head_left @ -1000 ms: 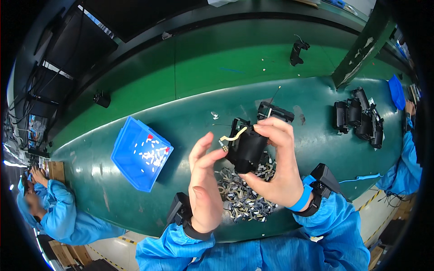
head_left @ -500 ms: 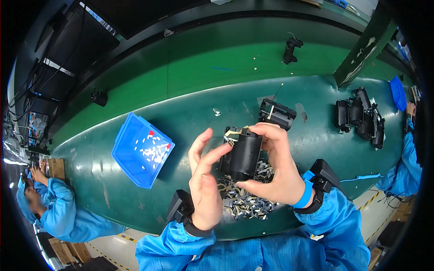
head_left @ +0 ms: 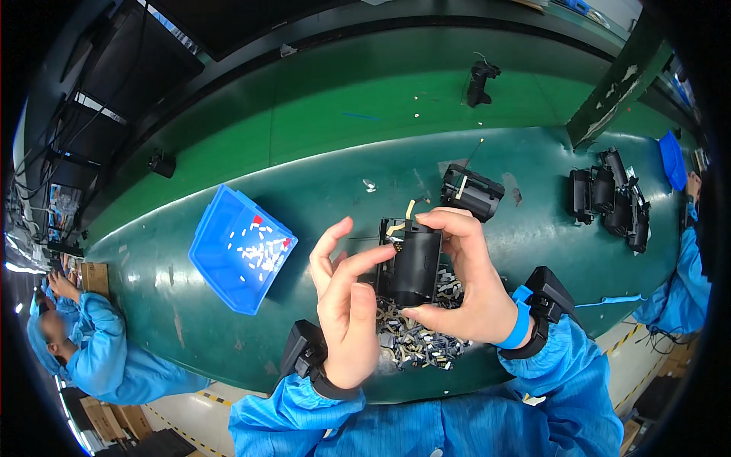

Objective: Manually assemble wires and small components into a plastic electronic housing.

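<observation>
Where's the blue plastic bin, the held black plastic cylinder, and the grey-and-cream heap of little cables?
Blue plastic bin (head_left: 218, 250): head view, bare inside.
Held black plastic cylinder (head_left: 417, 263): head view, smooth curved side.
Grey-and-cream heap (head_left: 420, 343): head view, its middle.

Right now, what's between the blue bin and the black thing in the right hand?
In the head view, the left hand and some green tabletop lie between the blue bin and the black thing.

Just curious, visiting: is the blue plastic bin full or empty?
Neither: small white pieces and red ones lie in the blue plastic bin, its bottom partly bare.
</observation>
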Tool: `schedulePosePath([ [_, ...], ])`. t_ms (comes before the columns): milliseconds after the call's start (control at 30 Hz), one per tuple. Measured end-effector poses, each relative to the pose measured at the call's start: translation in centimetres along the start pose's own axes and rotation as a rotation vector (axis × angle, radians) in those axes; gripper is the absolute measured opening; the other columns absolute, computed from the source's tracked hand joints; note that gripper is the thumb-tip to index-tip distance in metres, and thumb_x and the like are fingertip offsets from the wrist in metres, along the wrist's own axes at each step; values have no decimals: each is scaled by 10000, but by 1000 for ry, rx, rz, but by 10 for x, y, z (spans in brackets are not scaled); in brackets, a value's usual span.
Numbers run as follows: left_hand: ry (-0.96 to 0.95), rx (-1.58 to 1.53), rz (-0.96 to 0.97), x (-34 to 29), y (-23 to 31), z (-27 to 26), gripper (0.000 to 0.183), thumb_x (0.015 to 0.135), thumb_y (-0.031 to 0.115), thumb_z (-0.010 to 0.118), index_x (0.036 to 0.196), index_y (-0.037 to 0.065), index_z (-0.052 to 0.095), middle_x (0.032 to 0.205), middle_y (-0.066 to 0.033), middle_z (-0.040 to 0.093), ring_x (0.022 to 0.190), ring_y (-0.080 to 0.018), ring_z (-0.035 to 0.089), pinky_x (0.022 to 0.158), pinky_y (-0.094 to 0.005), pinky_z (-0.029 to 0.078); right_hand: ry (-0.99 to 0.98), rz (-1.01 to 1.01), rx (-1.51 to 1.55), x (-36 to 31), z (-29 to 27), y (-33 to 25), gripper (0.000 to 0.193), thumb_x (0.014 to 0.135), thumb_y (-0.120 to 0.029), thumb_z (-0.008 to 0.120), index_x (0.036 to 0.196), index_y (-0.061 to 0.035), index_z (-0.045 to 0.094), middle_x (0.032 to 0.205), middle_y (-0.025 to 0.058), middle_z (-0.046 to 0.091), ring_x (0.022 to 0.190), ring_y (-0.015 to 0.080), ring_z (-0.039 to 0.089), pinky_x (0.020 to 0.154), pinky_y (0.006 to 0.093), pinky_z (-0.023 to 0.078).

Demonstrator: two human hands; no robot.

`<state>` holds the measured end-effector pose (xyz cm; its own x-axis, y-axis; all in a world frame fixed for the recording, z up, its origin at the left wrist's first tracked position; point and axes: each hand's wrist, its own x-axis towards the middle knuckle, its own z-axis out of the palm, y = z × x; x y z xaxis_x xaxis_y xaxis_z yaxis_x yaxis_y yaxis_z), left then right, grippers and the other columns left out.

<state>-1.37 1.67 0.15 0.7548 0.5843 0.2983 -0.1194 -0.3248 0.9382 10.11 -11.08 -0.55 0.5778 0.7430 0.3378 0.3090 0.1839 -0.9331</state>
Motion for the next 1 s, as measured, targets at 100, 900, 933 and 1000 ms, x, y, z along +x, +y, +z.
schedulePosePath([
  [100, -27, -37, -6, 0, 1, -1, 401, 985, 365, 457, 1095, 55, 686, 1417, -194, 366, 1327, -309, 330, 1083, -454, 254, -11, 13, -1, 0, 0, 0, 846, 643, -88, 808, 1373, -90, 381, 1291, 137, 419, 1181, 268, 448, 951, 363, 409],
  [900, -176, -697, -345, 1, 6, 2, 536, 883, 408, 593, 1177, -39, 628, 1477, -176, 370, 1334, -302, 401, 1090, -430, 309, 26, -66, -104, -1, 6, 0, 776, 642, 68, 742, 1324, -84, 406, 1272, 173, 350, 1185, 332, 434, 995, 410, 421],
  [933, -175, -698, -345, 1, 6, 1, 536, 883, 408, 593, 1177, -39, 628, 1477, -176, 370, 1334, -302, 401, 1090, -430, 309, 35, -80, -164, 0, 6, -1, 770, 642, 81, 735, 1321, -94, 417, 1268, 173, 344, 1169, 334, 443, 993, 410, 425],
  [1000, -180, -750, -358, 1, 6, 0, 515, 882, 408, 602, 1166, -21, 623, 1477, -173, 376, 1326, -286, 408, 1082, -416, 320, 27, -109, -212, 1, 4, -3, 759, 644, 85, 728, 1316, -116, 439, 1267, 169, 342, 1157, 336, 449, 977, 408, 438],
])
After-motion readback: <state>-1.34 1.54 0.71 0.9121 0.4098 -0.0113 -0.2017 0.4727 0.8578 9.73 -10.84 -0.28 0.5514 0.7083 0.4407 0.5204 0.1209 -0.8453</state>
